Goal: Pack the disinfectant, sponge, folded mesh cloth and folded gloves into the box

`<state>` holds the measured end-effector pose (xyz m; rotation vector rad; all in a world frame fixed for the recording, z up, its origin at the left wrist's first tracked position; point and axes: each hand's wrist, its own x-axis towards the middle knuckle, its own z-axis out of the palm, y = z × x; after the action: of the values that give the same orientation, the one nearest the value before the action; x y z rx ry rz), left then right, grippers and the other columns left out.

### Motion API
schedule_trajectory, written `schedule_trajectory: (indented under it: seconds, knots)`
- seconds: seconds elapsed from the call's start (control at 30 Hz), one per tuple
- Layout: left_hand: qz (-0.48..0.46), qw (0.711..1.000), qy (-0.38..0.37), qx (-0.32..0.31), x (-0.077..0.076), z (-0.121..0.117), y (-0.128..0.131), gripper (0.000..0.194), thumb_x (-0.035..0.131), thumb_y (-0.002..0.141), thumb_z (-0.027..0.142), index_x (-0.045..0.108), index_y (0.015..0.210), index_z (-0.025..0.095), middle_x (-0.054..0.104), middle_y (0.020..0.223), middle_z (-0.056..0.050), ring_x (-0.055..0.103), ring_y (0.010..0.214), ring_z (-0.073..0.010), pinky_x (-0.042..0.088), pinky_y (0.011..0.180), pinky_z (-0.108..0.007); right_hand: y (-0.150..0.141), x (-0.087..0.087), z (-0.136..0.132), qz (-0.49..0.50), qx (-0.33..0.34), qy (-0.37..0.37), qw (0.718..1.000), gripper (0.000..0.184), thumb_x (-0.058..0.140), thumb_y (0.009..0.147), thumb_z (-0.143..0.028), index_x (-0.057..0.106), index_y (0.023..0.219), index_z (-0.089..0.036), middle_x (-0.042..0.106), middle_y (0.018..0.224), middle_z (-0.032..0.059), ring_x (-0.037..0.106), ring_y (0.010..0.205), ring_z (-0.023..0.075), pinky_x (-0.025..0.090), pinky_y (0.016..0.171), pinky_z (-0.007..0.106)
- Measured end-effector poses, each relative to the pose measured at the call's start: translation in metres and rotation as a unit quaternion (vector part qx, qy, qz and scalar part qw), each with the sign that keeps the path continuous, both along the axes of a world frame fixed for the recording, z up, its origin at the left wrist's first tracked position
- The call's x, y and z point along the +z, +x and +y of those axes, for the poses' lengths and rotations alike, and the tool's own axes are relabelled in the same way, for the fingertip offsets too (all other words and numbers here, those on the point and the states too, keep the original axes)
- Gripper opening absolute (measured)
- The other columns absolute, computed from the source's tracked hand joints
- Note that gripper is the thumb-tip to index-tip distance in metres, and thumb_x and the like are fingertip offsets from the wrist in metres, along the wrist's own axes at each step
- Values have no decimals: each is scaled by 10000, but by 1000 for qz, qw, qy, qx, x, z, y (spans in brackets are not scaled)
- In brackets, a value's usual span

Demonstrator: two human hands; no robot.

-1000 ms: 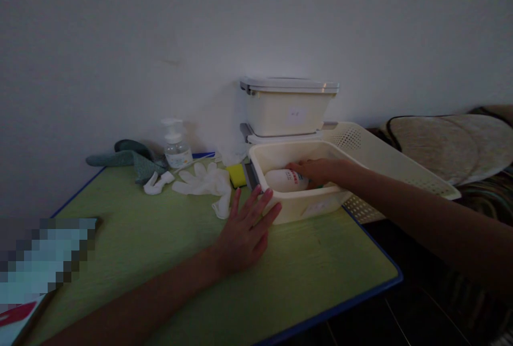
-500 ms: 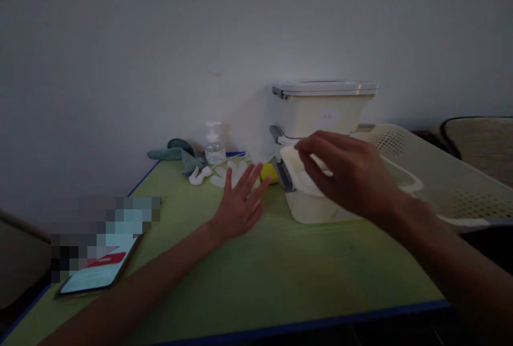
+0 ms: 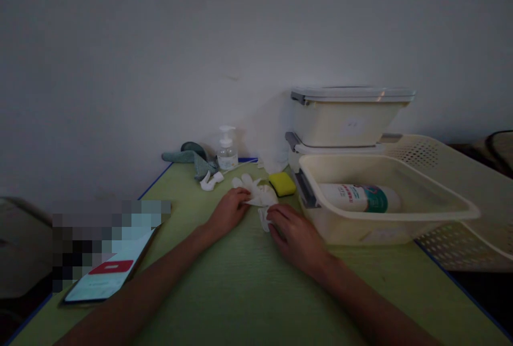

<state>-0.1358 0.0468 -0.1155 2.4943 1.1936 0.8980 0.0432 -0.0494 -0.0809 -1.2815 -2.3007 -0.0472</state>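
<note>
White gloves point(image 3: 265, 194) lie bunched in the middle of the green table, their fingers pointing to the back left. My left hand point(image 3: 229, 210) pinches the near left edge of this white material. To its right, my right hand point(image 3: 298, 239) has its fingertips closed on a white folded piece point(image 3: 263, 219) at the near end; whether this is a glove cuff I cannot tell. A yellow sponge point(image 3: 282, 183) with a dark underside lies just behind my right hand. A white spray trigger head point(image 3: 210, 181) rests to the left of the gloves.
A cream bin point(image 3: 385, 231) on the right holds a white and green bottle point(image 3: 363, 198) on its side. Lidded boxes point(image 3: 344, 122) are stacked behind it, beside a perforated basket point(image 3: 460, 180). A pump bottle point(image 3: 227, 155), a grey-green cloth point(image 3: 186, 157) and a phone point(image 3: 110, 268) are on the left.
My right hand has come down from above the bin to the table at the gloves. My left hand has closed on the white material. The bottle in the bin is now visible.
</note>
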Motion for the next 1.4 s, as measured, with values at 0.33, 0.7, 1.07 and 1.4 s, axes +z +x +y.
schedule_trajectory:
  seconds: [0.33,0.7,1.07,1.4]
  knots:
    - [-140,975,2,172,11,12,-16,235,524,680,93,613,880,177,627,961,-29,591,973,-191,476,873,-337,-4,-10,0,62,15,-44,997,177,484,797,-53,570,887,-179,605,956,84,585,935,214,497,827,363]
    - [-80,937,-38,337,0,32,-40,267,614,689,209,573,952,208,621,1023,-99,574,1031,-305,414,932,-483,-4,-15,-4,22,52,-89,994,297,510,844,-144,571,1134,-144,569,1250,154,505,1196,246,418,995,435]
    - [-39,991,98,79,34,11,34,353,527,731,124,518,1084,146,515,1160,-104,493,1151,-223,382,1021,-376,-8,-13,-7,16,46,-66,997,276,530,811,-117,600,1078,-114,576,1246,140,463,1227,263,376,1038,432]
    - [31,998,29,-43,1,25,102,461,562,792,223,477,1231,109,296,1456,-231,325,1326,-367,311,1042,-525,-11,-16,-18,53,31,-29,998,140,509,786,-80,603,841,-169,643,989,85,551,1001,231,441,941,415]
